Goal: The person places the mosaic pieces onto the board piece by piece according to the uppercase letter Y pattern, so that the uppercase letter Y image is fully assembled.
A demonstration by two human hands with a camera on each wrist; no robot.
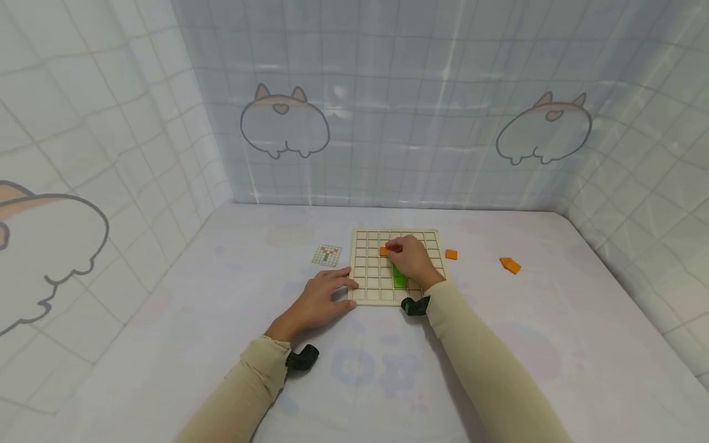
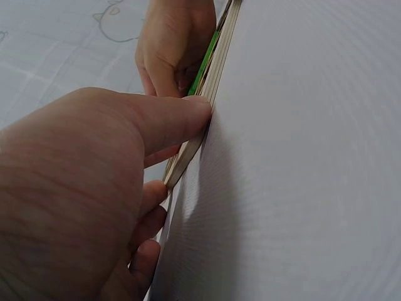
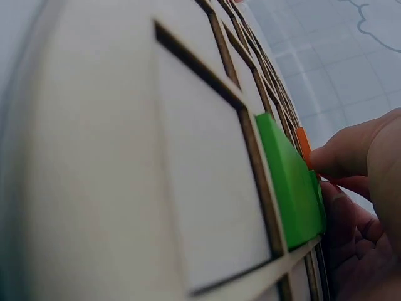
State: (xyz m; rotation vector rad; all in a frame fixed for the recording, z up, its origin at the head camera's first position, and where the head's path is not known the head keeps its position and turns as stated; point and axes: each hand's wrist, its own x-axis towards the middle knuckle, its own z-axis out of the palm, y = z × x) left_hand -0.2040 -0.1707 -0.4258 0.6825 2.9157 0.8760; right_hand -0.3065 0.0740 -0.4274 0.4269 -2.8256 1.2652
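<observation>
A pale wooden grid board lies on the cloth, with green tiles set in its middle cells. My right hand is over the board's upper middle, its thumb and fingers pinching an orange tile at a cell. In the right wrist view the thumb tip meets that orange tile, just beyond the green tile; the hand's other fingertips are partly hidden. With fingers spread, my left hand rests against the board's left side and lower left corner. The left wrist view has its thumb touching the board's edge.
Left of the board lies a small card printed with a coloured grid pattern. One loose orange tile is just right of the board, and a few overlapping orange tiles lie farther right. Tile-patterned sheeting hangs at the back and sides.
</observation>
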